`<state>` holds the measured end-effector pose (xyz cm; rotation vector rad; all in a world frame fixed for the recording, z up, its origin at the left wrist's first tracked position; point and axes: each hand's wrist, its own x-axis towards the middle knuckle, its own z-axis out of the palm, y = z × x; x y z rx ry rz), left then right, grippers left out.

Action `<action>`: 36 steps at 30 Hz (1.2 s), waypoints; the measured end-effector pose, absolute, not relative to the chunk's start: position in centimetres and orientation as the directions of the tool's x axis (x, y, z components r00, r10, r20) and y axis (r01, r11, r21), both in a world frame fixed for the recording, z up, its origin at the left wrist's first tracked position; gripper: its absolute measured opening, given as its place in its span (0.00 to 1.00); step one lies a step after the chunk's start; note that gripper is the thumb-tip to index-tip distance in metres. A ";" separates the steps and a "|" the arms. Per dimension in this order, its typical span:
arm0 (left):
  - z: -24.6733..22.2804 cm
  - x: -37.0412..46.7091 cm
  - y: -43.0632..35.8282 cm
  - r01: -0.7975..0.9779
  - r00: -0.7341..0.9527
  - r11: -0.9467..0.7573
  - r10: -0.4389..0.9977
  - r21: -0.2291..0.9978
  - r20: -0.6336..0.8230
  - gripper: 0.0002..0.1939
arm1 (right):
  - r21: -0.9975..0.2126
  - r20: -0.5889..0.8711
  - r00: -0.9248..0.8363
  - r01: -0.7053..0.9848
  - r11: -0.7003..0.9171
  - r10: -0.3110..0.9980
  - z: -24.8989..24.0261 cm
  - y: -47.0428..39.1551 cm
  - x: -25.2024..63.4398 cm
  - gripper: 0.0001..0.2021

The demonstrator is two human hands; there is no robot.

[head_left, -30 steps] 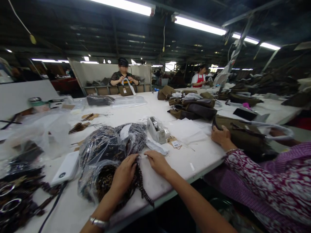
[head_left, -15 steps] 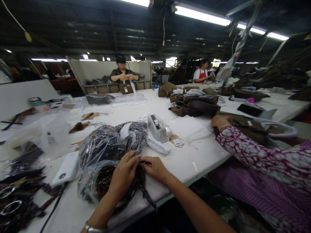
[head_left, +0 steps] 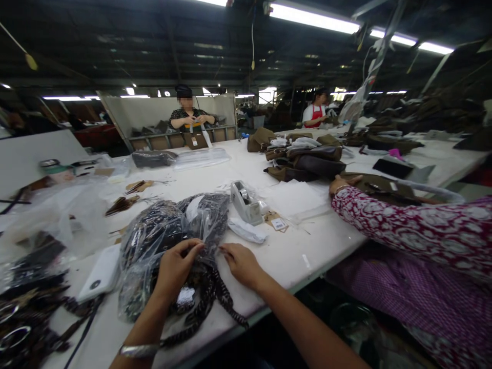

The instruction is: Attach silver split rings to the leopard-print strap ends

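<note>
Bundle of dark patterned fabric (head_left: 149,225), partly covered by clear film (head_left: 132,289), is sited along the near edge of the white worktable (head_left: 294,251). Its gathered strap (head_left: 229,302) is laid out past the film, the tip being brought to that same edge.

A change is recorded: the fingertips, seen meeting above the strap half a second ago, are now parted. The left hand (head_left: 175,269) has been drawn back over the bundle, and a silvery patch (head_left: 186,296) has been exposed below it. Its thumb and forefinger are held nearly together; whether film is pinched there cannot be told. The right hand (head_left: 242,264) is held narrow beside the film, and no grip can be confirmed. The strap is judged to have been left free of both hands, and attention to be centred on the film's open end.

Farther from the near edge, a tape dispenser (head_left: 248,211), a white packet (head_left: 246,230) and a barcoded tag (head_left: 277,224) are noted.
</note>
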<state>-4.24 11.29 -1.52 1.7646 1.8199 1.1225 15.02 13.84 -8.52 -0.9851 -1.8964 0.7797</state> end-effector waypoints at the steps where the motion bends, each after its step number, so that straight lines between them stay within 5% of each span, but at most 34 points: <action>1: -1.3 -3.6 11.3 0.625 -0.139 -0.120 0.955 0.771 0.261 0.13 | -0.801 0.394 -0.351 0.322 0.504 0.850 -8.6 13.8 15.0 0.19; 7: -0.1 0.7 11.3 0.475 0.186 -0.327 0.945 0.817 0.270 0.12 | -0.868 0.378 -0.230 0.250 0.430 0.897 -9.4 15.1 15.2 0.18; 12: 1.2 -1.8 11.5 0.588 -0.261 -0.239 0.848 0.773 0.461 0.16 | -0.926 0.334 -0.053 0.167 0.338 0.941 -8.7 15.6 15.6 0.19; 14: 1.0 -2.7 11.4 0.677 -0.270 -0.189 0.835 0.711 0.479 0.15 | -0.906 0.389 -0.049 0.159 0.392 0.920 -7.8 14.9 15.8 0.20; 18: -0.9 -2.1 11.3 0.891 0.021 -0.169 0.943 0.422 0.333 0.11 | -0.724 0.601 -0.199 0.274 0.633 0.774 -7.0 13.7 15.8 0.31; 24: -3.3 0.2 12.5 0.951 -0.012 -0.062 0.972 0.304 0.236 0.08 | -0.771 0.520 -0.007 0.425 0.473 0.854 -8.8 15.4 16.0 0.18; 32: -1.6 -0.8 12.5 0.871 -0.061 -0.044 0.978 0.490 0.197 0.13 | -0.742 0.580 0.019 0.423 0.519 0.814 -7.7 15.2 16.2 0.20; 36: 0.7 -1.2 10.2 0.622 -0.116 -0.028 0.985 0.782 0.128 0.21 | -0.696 0.680 0.037 0.349 0.628 0.733 -6.2 13.7 16.5 0.17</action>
